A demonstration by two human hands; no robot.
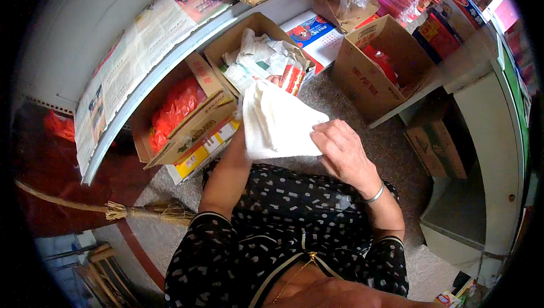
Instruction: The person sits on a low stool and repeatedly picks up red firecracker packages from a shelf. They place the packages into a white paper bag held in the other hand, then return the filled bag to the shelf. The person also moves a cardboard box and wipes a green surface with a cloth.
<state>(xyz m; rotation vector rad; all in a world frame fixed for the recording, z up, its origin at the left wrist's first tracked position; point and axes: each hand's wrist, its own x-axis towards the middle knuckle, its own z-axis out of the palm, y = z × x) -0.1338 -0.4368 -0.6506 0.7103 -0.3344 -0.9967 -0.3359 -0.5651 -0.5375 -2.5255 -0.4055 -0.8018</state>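
Observation:
A folded white cloth (282, 125) hangs between my hands in front of me. The fingers of my right hand (342, 151) pinch its right edge. Most of my left hand (273, 80) is hidden behind the cloth; only fingertips show at its top, beside a bundle of red cylinders with gold markings (292, 79). Whether those fingers hold the cloth, the bundle or both cannot be told. Just beyond, crumpled paper and plastic wrapping (259, 55) fills an open cardboard box (274, 25).
Left stands a carton with red plastic bags (176, 106); right, an open cardboard box (361, 76) holding something red. A newspaper-covered shelf (140, 49) curves along the upper left. A straw broom (148, 212) lies at lower left. An open cabinet (493, 138) stands at the right.

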